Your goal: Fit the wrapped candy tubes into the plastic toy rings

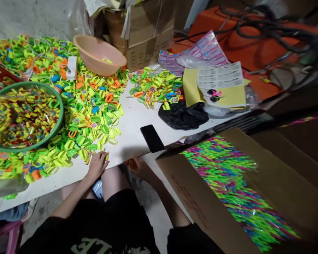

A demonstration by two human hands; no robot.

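At the table's front edge, my left hand has its fingers over a few small yellow and red pieces, thumb side toward the edge. My right hand is just off the edge, its fingers curled around small red and yellow pieces. A wide heap of yellow, green, orange and blue plastic rings spreads over the table behind my left hand. The green-rimmed basket at the left holds many small yellow and red pieces. A black phone lies beyond my right hand.
An orange bowl rests on the heap beside a white power strip. A black plastic bag and yellow sheets lie at the right. The open carton of colourful sticks stands beside my right arm.
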